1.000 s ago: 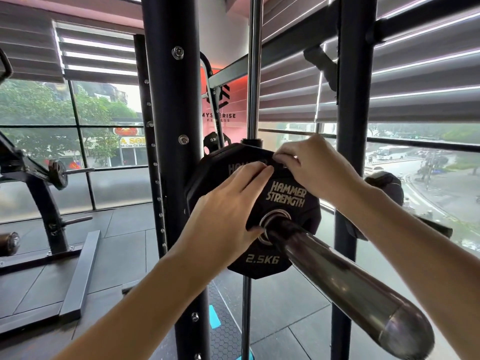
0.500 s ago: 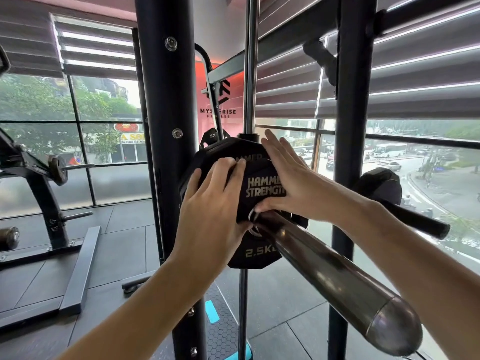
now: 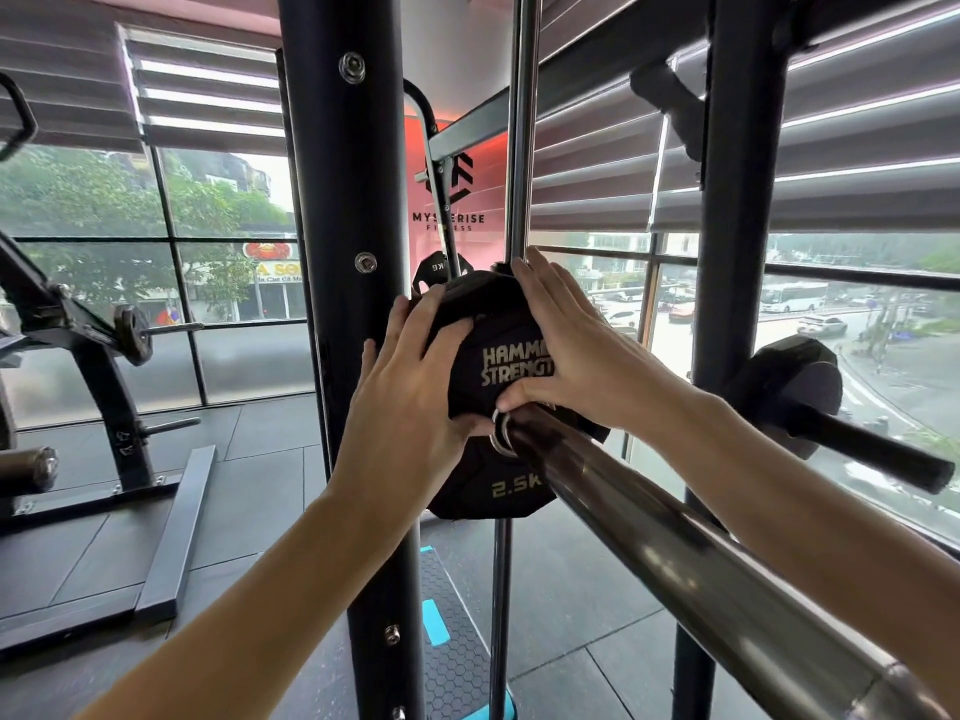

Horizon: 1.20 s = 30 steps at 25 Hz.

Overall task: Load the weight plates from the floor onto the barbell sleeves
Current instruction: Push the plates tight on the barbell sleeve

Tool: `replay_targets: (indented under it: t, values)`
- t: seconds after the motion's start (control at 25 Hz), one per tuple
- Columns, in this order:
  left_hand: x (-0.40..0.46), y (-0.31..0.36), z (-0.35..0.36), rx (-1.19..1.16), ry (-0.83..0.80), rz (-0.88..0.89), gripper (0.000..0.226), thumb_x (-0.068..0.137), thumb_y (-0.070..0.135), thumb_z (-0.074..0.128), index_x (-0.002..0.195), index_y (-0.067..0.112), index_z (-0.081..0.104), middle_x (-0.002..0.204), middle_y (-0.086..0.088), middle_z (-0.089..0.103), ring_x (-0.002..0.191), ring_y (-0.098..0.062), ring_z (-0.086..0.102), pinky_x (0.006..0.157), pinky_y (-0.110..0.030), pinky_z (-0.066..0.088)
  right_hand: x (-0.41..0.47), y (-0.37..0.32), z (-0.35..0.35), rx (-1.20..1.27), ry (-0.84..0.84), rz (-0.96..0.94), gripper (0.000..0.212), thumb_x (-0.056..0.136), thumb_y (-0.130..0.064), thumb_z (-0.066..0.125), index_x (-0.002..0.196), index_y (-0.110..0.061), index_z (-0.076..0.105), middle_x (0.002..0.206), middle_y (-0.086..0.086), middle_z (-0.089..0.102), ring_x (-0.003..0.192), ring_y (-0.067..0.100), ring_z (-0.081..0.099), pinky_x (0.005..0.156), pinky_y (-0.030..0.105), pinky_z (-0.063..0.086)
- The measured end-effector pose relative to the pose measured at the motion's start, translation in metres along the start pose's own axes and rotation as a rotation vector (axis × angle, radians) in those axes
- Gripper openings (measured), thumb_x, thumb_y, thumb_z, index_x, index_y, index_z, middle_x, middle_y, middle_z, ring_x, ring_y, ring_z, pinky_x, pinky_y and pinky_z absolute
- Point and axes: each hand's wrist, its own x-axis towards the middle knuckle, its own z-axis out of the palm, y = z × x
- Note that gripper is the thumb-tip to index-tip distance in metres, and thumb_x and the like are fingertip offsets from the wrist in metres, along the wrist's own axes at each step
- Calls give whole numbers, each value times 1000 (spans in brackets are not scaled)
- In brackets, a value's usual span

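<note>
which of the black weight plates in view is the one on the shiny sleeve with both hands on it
The plate marked Hammer Strength 2.5KG, threaded on the chrome barbell sleeve. The left hand and right hand press its face; the plate on the black peg goes untouched.

Black 2.5 kg weight plate (image 3: 511,387) on chrome barbell sleeve (image 3: 675,543); left hand (image 3: 410,407) and right hand (image 3: 576,356) pressed flat against its face, fingers straight.

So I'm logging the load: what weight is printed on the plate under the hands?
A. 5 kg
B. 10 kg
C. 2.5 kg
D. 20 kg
C: the plate, already on the sleeve, shows "2.5K" in pale print on its lower face, the last letter hidden behind the sleeve.
</note>
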Motion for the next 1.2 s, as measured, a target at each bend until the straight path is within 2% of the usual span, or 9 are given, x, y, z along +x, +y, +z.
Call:
replay_targets:
  t: [0.16,0.36,0.44,0.52,0.64,0.68,0.8,1.04,1.2]
  values:
    - [4,-7,1,-81,11,28,90,57,28,95,137,17,54,158,0,39,144,-26,40,113,-42,40,3,8,6,55,56,-27,128,71,-55,83,161,-16,0,164,0,12,151,13,9,124,42,20]
    - [14,-12,-5,-223,-54,-25,108,61,42,90,151,26,33,151,13,40,134,-12,47,109,-33,42,4,11,10,94,70,-31,128,68,-56,84,160,-12,7,163,3,18,150,14,14,123,41,20]
    - [23,-15,-3,-265,-49,-29,98,70,50,82,152,24,34,150,13,43,134,-9,46,111,-32,40,5,13,10,120,80,-39,128,64,-55,86,159,-13,12,161,2,23,149,14,18,123,42,23]
    - [28,-17,1,-288,-12,-29,85,78,50,78,149,23,40,145,11,50,131,-8,50,110,-28,41,7,16,7,157,71,-28,127,60,-53,90,158,-16,18,158,-2,27,145,11,23,119,34,26]
    - [28,-20,5,-307,23,-25,76,81,49,77,145,25,45,139,13,54,125,-3,51,101,-8,34,10,20,6,196,68,1,126,54,-53,93,155,-22,24,153,-7,33,138,6,30,113,29,30]
    - [28,-21,6,-323,19,-34,75,80,49,78,144,27,45,137,15,55,124,-2,52,98,-6,32,11,22,6,209,79,8,126,52,-53,94,154,-23,26,152,-8,35,135,4,32,111,28,31]
    - [30,-24,7,-357,28,-40,75,77,49,80,142,29,48,133,17,58,121,-1,55,99,-9,36,12,23,9,236,110,36,127,49,-52,95,153,-25,28,149,-10,38,129,1,34,106,26,32]
    - [29,-26,11,-375,60,-51,73,77,49,81,140,32,50,132,19,58,119,2,54,96,-5,34,14,24,12,233,110,64,127,48,-54,94,153,-26,28,147,-13,38,129,2,35,106,28,33]
    - [29,-25,12,-374,59,-47,75,77,50,79,142,28,49,135,15,58,123,-3,55,104,-21,43,13,22,13,215,103,73,126,51,-51,94,154,-24,26,150,-10,36,130,2,32,105,28,31]
